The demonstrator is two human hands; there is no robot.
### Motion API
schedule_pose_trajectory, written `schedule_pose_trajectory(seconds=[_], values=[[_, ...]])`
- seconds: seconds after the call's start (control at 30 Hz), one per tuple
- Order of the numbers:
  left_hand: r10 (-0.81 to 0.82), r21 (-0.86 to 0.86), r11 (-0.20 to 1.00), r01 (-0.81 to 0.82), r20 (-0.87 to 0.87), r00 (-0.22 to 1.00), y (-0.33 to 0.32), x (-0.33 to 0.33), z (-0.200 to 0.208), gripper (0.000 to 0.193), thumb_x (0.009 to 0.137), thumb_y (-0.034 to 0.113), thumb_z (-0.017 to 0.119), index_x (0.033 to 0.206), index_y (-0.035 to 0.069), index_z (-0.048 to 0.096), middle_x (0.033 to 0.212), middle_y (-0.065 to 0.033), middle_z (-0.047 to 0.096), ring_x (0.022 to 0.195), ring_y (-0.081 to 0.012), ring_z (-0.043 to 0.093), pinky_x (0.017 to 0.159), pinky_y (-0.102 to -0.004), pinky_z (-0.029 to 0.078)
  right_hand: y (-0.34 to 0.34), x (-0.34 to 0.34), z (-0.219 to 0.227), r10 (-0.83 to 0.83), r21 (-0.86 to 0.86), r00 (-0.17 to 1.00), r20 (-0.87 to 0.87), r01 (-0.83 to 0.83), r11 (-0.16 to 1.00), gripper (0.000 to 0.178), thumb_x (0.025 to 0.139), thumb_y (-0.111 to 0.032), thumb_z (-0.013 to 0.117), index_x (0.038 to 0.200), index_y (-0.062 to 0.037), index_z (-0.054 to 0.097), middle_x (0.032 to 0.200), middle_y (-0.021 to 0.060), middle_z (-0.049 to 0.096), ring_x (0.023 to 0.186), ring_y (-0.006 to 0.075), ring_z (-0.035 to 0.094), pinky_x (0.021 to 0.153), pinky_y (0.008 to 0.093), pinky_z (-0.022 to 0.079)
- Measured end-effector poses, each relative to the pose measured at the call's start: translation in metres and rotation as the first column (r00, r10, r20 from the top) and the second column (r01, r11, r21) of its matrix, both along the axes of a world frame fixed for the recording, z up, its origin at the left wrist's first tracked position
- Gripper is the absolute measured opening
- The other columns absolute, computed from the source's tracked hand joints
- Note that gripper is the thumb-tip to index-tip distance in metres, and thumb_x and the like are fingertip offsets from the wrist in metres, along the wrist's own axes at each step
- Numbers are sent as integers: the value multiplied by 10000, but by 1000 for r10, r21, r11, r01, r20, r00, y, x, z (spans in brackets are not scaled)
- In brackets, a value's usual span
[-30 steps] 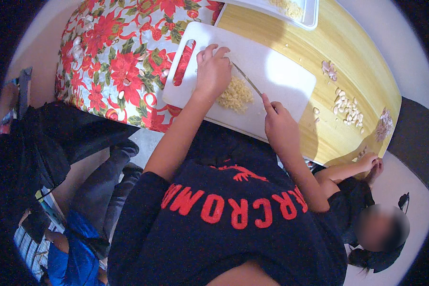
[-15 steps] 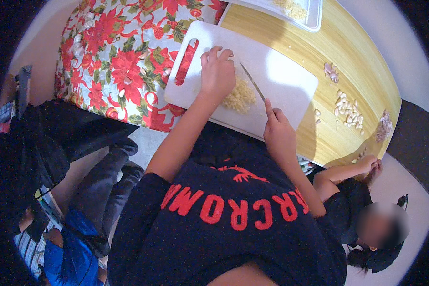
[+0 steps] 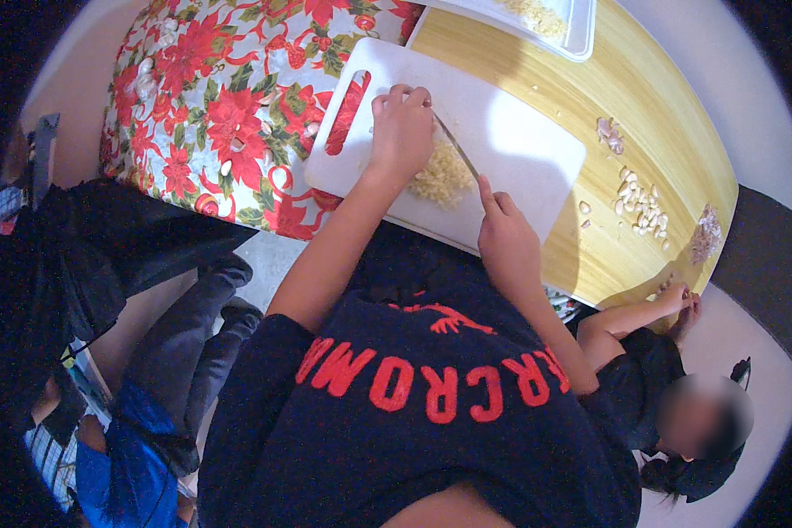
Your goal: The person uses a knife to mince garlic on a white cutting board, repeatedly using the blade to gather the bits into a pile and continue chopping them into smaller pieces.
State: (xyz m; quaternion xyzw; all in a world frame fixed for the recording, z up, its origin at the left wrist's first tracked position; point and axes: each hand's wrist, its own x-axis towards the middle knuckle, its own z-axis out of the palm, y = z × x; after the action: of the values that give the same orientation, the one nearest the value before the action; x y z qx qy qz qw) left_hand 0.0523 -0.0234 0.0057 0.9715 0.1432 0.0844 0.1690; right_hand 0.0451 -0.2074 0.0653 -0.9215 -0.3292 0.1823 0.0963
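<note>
My right hand (image 3: 509,233) grips a knife (image 3: 458,145) by its handle, index finger stretched along the top. The blade slants up and left over a white cutting board (image 3: 528,145), its tip close to the fingers of my left hand (image 3: 402,128). That hand is bent over the board with curled fingertips; whatever they hold down is hidden. Between my hands lies a pile of finely chopped pale garlic (image 3: 444,180), partly covered by my left hand.
Peeled garlic cloves (image 3: 647,211) lie on the wooden table (image 3: 669,123) at right, beside papery skins (image 3: 706,233). A white tray (image 3: 581,44) with chopped garlic stands at the back. A floral tablecloth (image 3: 202,132) spreads left. At right sits another person, hands (image 3: 680,304) at the table edge.
The knife has moved left and slightly up, bringing its blade closer to my left fingers. My right hand moved left with it; my left hand stayed nearly in place.
</note>
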Motion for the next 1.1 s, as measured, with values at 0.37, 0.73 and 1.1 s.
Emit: schedule_pose_trajectory(seconds=[0.37, 0.73, 1.1], values=[[31, -118, 992, -34, -29, 999, 7, -5, 2, 100, 682, 145, 587, 705, 64, 641, 930, -22, 536, 966, -229, 447, 826, -420, 317, -11, -4, 2, -52, -12, 996, -75, 51, 999, 511, 759, -49, 418, 1261, -129, 365, 942, 114, 518, 776, 281, 559, 638, 399, 479], [12, -48, 999, -14, -47, 999, 5, -3, -4, 118, 689, 153, 569, 720, 59, 633, 968, -29, 532, 992, -259, 436, 795, -428, 342, -7, -9, -2, -18, -80, 997, -78, 12, 997, 521, 748, -38, 418, 1259, -121, 361, 942, 123, 519, 761, 291, 563, 643, 402, 478], [21, -44, 999, -23, -31, 999, 6, -1, -2, 122, 677, 155, 577, 698, 44, 624, 967, -40, 533, 986, -266, 442, 790, -425, 362, 3, -6, 5, -12, -32, 996, -86, 9, 999, 507, 741, -31, 416, 1241, -107, 387, 903, 128, 520, 749, 299, 561, 641, 406, 474]])
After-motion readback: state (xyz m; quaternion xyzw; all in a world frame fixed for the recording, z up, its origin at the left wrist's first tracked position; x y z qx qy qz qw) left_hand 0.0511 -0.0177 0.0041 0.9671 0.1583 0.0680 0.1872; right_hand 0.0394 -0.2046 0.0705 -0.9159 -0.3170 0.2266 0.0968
